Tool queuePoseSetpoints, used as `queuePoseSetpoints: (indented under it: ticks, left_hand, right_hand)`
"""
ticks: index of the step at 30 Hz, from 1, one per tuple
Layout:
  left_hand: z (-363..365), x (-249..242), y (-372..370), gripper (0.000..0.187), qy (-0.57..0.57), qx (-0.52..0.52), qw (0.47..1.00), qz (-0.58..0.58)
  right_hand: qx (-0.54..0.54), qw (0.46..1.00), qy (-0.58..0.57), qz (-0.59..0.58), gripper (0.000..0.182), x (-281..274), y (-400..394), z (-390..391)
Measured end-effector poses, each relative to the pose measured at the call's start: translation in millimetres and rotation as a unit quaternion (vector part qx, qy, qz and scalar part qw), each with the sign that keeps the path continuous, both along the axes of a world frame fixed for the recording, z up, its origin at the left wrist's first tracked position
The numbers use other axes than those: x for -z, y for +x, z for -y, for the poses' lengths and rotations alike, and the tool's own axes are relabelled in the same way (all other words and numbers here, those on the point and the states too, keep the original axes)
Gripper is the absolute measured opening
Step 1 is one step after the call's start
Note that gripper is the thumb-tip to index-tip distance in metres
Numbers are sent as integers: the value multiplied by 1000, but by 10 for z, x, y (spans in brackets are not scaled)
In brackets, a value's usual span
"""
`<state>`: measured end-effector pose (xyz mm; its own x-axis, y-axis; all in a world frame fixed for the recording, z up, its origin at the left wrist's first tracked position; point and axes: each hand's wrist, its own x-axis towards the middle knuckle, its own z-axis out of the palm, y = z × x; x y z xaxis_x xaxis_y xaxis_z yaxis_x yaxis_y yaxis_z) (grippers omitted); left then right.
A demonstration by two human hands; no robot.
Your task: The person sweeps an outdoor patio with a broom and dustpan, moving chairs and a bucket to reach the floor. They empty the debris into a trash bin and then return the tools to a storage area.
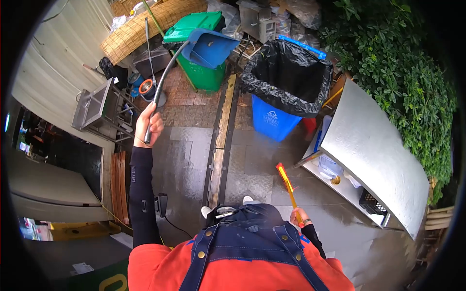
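My left hand [148, 124] is stretched forward, its fingers wrapped round the long, curved grey handle of a blue dustpan [206, 51]. The dustpan is raised in front of the green wheeled bin [204, 75] and hides part of it. Low on the right, my right hand [301, 217] grips the yellow handle of a broom [287, 180] with red bristles, whose head points forward over the wet paving. A blue bin [274, 119] lined with a black bag [252, 80] stands open ahead of the broom.
A metal-topped shelf unit [374, 145] stands at right beside dense green bushes [393, 63]. To the left are a steel sink stand [97, 106], buckets [148, 89] and a doorway. A drain strip [219, 145] runs down the wet floor.
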<state>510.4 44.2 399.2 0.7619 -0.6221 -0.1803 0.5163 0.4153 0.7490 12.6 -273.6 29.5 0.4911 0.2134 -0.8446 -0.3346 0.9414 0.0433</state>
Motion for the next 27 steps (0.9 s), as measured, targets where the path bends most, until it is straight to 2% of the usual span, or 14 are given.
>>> queuePoseSetpoints:
  ticks: [4, 7, 10, 12, 15, 17, 18, 20, 22, 24, 27]
  left_hand:
    - [-575, 209, -35, 12, -10, -40, 998, -41]
    - [-756, 467, -106, 13, 49, -70, 994, -62]
    - [-745, 890, -119, 5, 96, -62, 988, -100]
    - [-682, 1309, -96, 8, 145, -64, 978, -133]
    - [-431, 1906, -120, 9, 213, -39, 960, -176]
    - [-152, 2250, -186, 8, 278, -19, 944, -177]
    - [-11, 2443, -210, 7, 320, -15, 931, -177]
    - [208, 3079, -173, 5, 319, 48, 924, -204]
    - [564, 3424, -221, 6, 372, 99, 903, -194]
    - [925, 3602, -306, 9, 401, 138, 891, -161]
    - [1387, 4125, -369, 11, 425, 187, 874, -142]
  right_hand:
    - [-4, 999, -24, 32, 20, -101, 28, 29]
    - [-25, 999, -30, 13, 19, -236, 106, 22]
    - [-62, 997, -50, 1, 16, -347, 173, 18]
    - [-81, 995, -59, -7, 13, -492, 269, 17]
    - [-90, 992, -84, -8, 14, -772, 362, 19]
    - [-83, 993, -77, 32, 27, -837, 378, 54]
    - [-77, 994, -79, 28, 27, -897, 390, 54]
    - [-70, 994, -72, 36, 29, -1053, 436, 61]
    - [-76, 994, -77, 30, 29, -1162, 437, 52]
    - [-136, 982, -135, -5, 28, -1246, 438, 0]
    - [-192, 965, -179, -18, 27, -1354, 452, -49]
